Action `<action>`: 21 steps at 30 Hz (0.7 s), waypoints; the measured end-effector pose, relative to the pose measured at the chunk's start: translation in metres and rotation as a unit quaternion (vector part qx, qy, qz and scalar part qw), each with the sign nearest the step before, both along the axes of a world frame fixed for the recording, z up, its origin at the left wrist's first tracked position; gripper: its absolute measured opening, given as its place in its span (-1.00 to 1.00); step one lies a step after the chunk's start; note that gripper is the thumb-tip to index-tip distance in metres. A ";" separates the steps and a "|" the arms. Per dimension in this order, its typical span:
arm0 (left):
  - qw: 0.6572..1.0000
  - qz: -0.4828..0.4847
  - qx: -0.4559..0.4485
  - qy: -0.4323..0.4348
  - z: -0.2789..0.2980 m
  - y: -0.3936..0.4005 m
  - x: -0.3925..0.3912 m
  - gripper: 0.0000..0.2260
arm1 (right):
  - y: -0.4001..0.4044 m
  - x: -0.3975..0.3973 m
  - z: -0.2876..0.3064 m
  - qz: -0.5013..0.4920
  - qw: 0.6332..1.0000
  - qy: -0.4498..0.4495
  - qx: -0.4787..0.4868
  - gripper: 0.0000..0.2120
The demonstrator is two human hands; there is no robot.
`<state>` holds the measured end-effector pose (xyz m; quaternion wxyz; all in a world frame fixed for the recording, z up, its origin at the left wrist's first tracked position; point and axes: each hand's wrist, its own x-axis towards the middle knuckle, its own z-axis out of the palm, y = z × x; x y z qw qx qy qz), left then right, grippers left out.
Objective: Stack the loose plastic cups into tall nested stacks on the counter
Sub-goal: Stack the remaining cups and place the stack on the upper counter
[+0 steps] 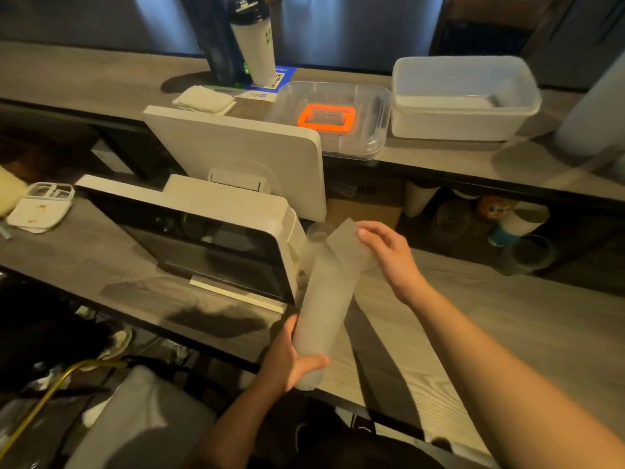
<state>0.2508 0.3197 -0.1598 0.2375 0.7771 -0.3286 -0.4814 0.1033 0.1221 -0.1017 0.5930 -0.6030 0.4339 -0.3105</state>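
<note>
Nesting: right hand pinches loose frosted plastic cup at tall translucent stack's one-o'clock tip.
Left hand: wrapped round stack base.

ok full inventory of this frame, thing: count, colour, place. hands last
cup stack: one, frosted clear, tilted over lower counter
loose cup: one, frosted clear, at stack's top
touchscreen terminals: two, white, back to back, lower counter
lidded tumbler: one, white with black lid, upper counter
folded cloth: one, white, upper counter
clear bin: one, orange frame inside, upper counter
white bin: one, upper counter right
left hand: grips stack's base
right hand: holds loose cup
</note>
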 end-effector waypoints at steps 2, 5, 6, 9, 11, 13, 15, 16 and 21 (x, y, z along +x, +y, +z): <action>1.000 -0.011 -0.003 -0.013 -0.002 0.006 0.001 0.01 | 0.007 -0.002 0.004 0.014 0.999 0.035 -0.031 -0.71; 1.000 -0.020 -0.010 -0.014 -0.005 0.016 0.003 0.02 | 0.016 -0.005 0.009 0.062 0.992 0.088 -0.064 -0.72; 1.000 -0.022 -0.009 -0.013 -0.006 0.019 0.003 0.02 | 0.019 -0.005 0.009 0.078 0.989 0.106 -0.073 -0.72; 1.000 -0.021 -0.014 -0.005 -0.004 0.027 0.002 0.06 | 0.031 0.001 0.012 0.120 0.980 0.139 -0.074 -0.70; 1.000 -0.013 -0.016 0.005 -0.005 0.033 0.004 0.11 | 0.041 0.007 0.010 0.147 0.975 0.150 -0.067 -0.66; 1.000 -0.005 -0.015 0.013 -0.007 0.040 0.006 0.11 | 0.051 0.014 0.005 0.174 0.971 0.155 -0.047 -0.60; 1.000 0.001 -0.018 0.018 -0.008 0.047 0.008 0.06 | 0.058 0.019 0.001 0.197 0.968 0.154 -0.019 -0.56; 1.000 0.005 -0.016 0.021 -0.009 0.052 0.009 0.04 | 0.061 0.022 -0.001 0.207 0.966 0.156 -0.011 -0.55; 0.998 0.038 -0.019 0.052 -0.015 0.072 0.020 0.04 | 0.064 0.029 -0.015 0.113 0.985 0.125 0.032 -0.47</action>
